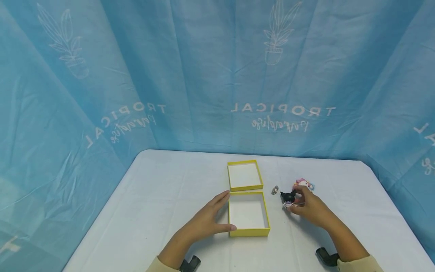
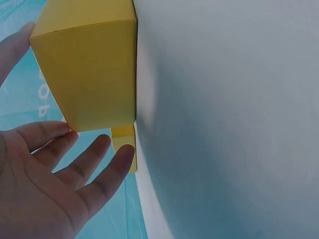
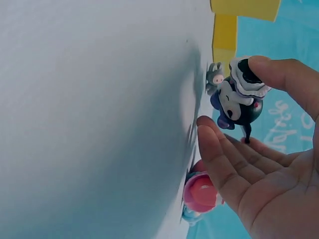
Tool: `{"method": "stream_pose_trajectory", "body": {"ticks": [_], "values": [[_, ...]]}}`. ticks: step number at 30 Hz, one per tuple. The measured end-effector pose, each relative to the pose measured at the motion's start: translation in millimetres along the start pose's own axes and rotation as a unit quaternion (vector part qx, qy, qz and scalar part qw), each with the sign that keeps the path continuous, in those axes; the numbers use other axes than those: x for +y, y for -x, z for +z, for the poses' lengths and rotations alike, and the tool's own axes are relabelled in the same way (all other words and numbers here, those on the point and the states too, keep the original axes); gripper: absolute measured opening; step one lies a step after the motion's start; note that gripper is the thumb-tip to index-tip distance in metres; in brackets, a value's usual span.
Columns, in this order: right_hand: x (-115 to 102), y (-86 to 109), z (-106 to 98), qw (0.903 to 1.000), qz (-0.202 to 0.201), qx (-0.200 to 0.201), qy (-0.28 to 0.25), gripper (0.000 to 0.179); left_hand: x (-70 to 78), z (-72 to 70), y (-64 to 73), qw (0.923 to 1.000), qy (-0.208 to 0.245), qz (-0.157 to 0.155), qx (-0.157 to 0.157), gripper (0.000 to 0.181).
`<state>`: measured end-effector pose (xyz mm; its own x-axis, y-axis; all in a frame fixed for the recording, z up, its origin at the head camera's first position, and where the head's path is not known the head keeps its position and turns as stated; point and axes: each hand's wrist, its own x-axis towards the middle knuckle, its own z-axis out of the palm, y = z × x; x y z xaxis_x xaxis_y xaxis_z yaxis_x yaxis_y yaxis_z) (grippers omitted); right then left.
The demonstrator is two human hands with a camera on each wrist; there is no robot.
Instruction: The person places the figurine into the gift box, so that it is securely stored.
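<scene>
My left hand (image 1: 205,219) spans the left side of the open yellow box (image 1: 249,232), its thumb at the near corner and its fingers toward the far one. In the left wrist view the fingers are spread and fairly straight, with tips touching the yellow wall (image 2: 89,74). My right hand (image 1: 314,207) pinches a black-and-white character figurine (image 1: 288,197) just right of the box. In the right wrist view the thumb presses the white base of this figurine (image 3: 241,97), and a fingertip touches its ear; the other fingers extend below.
Behind the box lies a second yellow-rimmed tray or lid (image 1: 245,188). A small grey figurine (image 1: 275,190) sits between box and right hand. A pink-and-blue figurine (image 1: 303,184) lies just beyond that hand. The white table (image 1: 142,196) meets a blue curtain (image 1: 204,75).
</scene>
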<state>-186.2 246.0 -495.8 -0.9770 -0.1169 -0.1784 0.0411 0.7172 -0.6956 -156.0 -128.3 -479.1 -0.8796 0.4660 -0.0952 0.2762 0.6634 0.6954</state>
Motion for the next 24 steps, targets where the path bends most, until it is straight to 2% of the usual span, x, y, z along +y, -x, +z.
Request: {"method": "stream_pose_trajectory", "body": {"ticks": [7,18,24], "values": [[-2.8,3.0,-1.3,0.9994,-0.011,0.008,-0.032,0.084,-0.5,1.1,-0.2,0.9999,0.009,-0.004,-0.008,0.105],[-6.5,8.3,-4.1,0.9936,-0.083,0.048,-0.060,0.078,0.7,1.7,1.2,0.9997,0.019,0.004,-0.012,0.105],[-9.7,10.0,-4.2,0.9920,-0.093,0.061,-0.060,0.075,-0.6,2.4,1.1,0.9996,0.023,0.006,-0.013,0.105]]}}
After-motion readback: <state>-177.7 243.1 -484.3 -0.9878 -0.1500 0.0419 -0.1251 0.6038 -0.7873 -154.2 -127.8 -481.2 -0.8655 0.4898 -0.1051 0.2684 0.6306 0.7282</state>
